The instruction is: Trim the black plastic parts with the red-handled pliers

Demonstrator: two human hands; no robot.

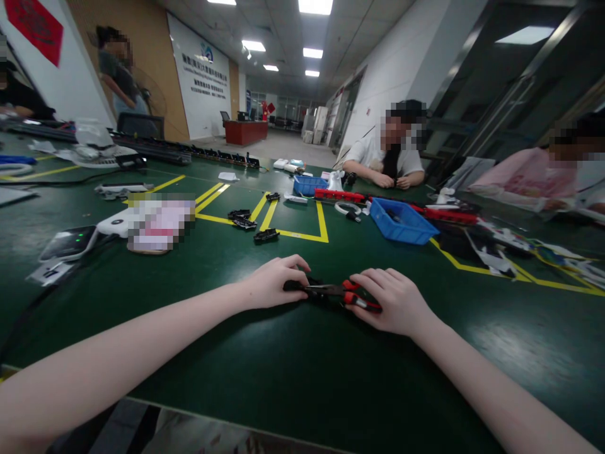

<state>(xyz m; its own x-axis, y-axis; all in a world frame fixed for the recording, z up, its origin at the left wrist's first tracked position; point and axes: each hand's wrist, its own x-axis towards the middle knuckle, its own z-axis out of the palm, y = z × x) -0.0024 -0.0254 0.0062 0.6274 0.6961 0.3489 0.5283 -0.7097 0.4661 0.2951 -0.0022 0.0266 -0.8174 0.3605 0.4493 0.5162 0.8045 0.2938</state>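
Observation:
My right hand (394, 299) is closed around the red-and-black handles of a pair of needle-nose pliers (352, 296). The pliers' jaws point left, toward my left hand (278, 280). Between thumb and fingers my left hand pinches a small black part (293, 286), and the tips of the jaws meet it there. Whether the jaws are closed on the part is too small to tell. Beyond my hands lie several similar black parts (267, 235) on the green table (283, 372), near yellow tape lines.
A blue tray (404, 222) stands ahead to the right, with a smaller blue tray (309, 185) farther back. A phone (161, 227) and a white device with a lit screen (69, 243) lie at left. Across the table a person (390, 151) sits; red strips (340, 196) lie before them.

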